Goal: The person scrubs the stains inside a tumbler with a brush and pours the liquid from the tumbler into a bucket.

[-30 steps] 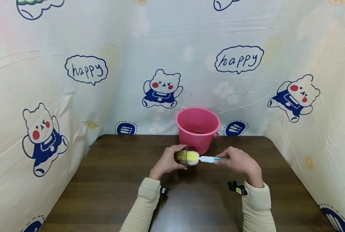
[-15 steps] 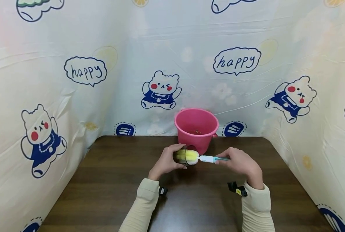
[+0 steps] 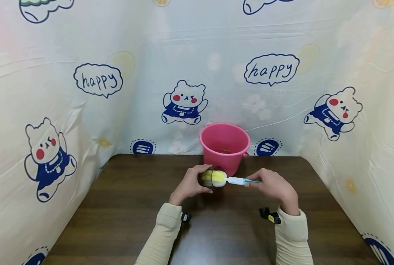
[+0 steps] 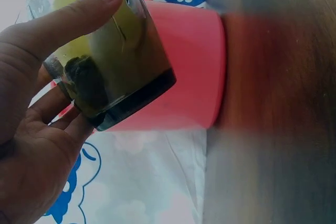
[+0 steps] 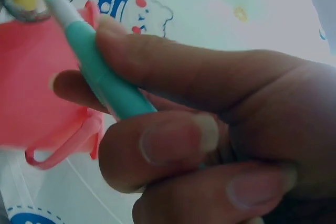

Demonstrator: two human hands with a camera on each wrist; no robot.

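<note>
My left hand grips a dark see-through glass by its sides, tipped over with its mouth toward the right. Inside it sits the yellow and white sponge head of a cleaning brush, part of it sticking out past the rim. From the right, my right hand holds the brush's teal and white handle between thumb and fingers. Both hands are above the table, just in front of a pink bucket.
The bucket stands at the back of the dark wooden table, some small bits lying at its bottom. Its pink handle hangs at the side. A printed cloth hangs behind and along both sides.
The glass and sponge head shift only very slightly. Both hands keep their hold, and the bucket stays where it was.
</note>
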